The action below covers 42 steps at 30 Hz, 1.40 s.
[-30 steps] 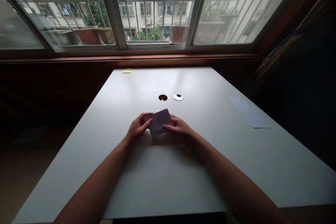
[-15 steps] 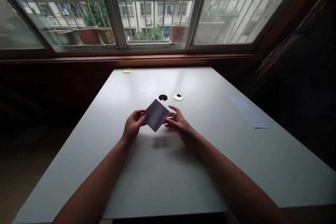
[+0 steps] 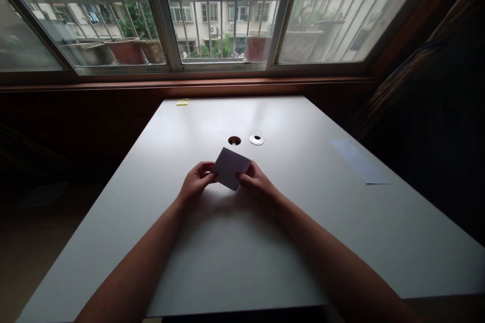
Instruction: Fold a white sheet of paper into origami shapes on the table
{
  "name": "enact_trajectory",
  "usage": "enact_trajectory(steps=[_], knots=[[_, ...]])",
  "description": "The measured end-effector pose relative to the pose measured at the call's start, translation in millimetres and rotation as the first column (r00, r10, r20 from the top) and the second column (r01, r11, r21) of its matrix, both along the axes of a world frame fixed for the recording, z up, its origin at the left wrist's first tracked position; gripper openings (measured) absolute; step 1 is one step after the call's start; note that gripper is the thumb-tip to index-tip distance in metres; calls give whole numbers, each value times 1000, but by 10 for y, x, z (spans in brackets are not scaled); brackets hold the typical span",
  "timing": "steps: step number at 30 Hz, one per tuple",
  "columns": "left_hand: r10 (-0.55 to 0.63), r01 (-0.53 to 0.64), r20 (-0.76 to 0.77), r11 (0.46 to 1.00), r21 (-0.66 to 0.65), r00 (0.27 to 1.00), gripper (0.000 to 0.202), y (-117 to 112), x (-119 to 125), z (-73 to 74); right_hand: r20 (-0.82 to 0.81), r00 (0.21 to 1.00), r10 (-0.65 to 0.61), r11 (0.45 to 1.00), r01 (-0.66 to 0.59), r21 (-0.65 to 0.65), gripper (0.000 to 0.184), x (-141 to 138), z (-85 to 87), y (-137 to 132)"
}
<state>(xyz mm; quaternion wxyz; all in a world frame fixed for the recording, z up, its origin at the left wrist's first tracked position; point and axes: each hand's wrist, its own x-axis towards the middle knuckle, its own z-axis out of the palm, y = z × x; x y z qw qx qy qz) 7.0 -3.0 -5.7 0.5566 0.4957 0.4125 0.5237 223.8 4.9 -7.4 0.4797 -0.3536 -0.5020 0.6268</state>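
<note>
A small square of pale paper (image 3: pixel 230 167) is held tilted above the middle of the white table. My left hand (image 3: pixel 197 179) pinches its left corner, thumb in front and fingers behind. On the other side, my right hand (image 3: pixel 259 179) grips the paper's right edge, with the thumb lying on the near face and the fingers mostly hidden behind it. Whether the paper is folded or a single sheet, I cannot tell.
Beyond the paper, the white table (image 3: pixel 227 257) has a round cable hole (image 3: pixel 234 141) with a metal-coloured ring cover (image 3: pixel 256 140) beside it. A white paper sheet (image 3: pixel 358 161) lies near the right edge. Yellow sticky notes (image 3: pixel 182 102) rest at the far left, below the barred window.
The paper has turned and moved slightly right. My right hand has closed on its right edge with the thumb on the near face; half a second ago its fingers were more spread.
</note>
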Motion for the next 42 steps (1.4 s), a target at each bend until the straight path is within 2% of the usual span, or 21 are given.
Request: enact_trajectory(steps=[4, 7, 10, 16, 23, 36, 42], knots=[[-37, 48, -148, 996, 74, 988, 34, 0, -18, -12, 4, 1000, -14, 996, 14, 85, 48, 12, -76, 38], [27, 15, -273, 988, 151, 962, 30, 11, -51, -20, 58, 998, -21, 991, 13, 136, 48, 22, -138, 56], [85, -12, -329, 976, 217, 940, 27, 17, -66, -7, 104, 994, -44, 984, 25, 177, 46, 33, -148, 54], [42, 14, -303, 984, 178, 952, 24, -14, -29, 47, 170, 983, -76, 981, 42, 191, 50, 35, -81, 24], [-9, 44, -265, 991, 124, 964, 24, -38, -9, 65, 130, 991, -20, 989, 1, 146, 71, 5, 26, -41], [29, -11, -186, 995, 97, 982, 30, -6, -14, 26, 10, 999, 47, 999, -47, -9, 69, 3, 120, -95], [21, -7, -180, 997, 78, 983, 30, -14, -7, 36, 7, 999, 48, 999, -47, -14, 68, -2, 117, -92]])
